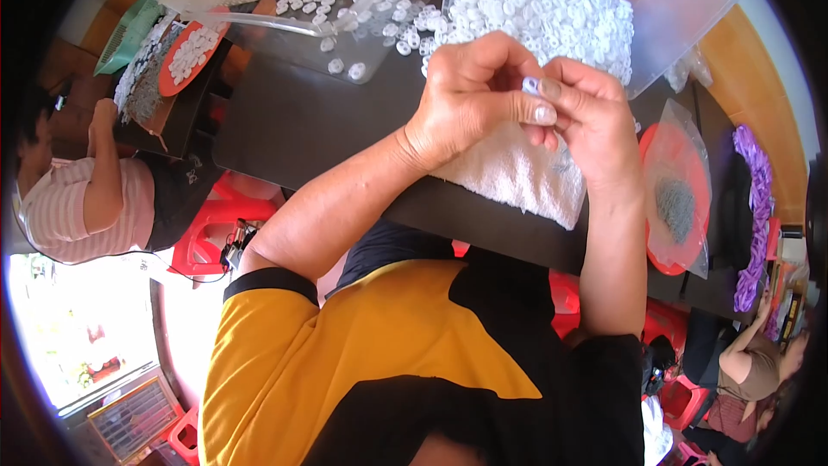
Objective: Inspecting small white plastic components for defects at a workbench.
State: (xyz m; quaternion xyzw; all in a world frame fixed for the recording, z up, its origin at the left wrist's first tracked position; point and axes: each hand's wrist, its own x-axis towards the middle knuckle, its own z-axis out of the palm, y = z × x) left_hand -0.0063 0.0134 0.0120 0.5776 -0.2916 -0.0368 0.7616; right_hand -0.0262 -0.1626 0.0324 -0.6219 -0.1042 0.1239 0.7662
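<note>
You wear this view on your head: the left of two side-by-side fisheye cameras, facing steeply down. Your shirt fills the lower middle, close up; your left hand and right hand sit near, above centre, over the table. Coverage reaches wide to both sides, where straight edges bend.

The short-sleeved top is mustard yellow and black, its yellow front at 6 o'clock narrowing to a point toward 5; the left sleeve, near 7, has a black cuff, the right sleeve is black
</note>
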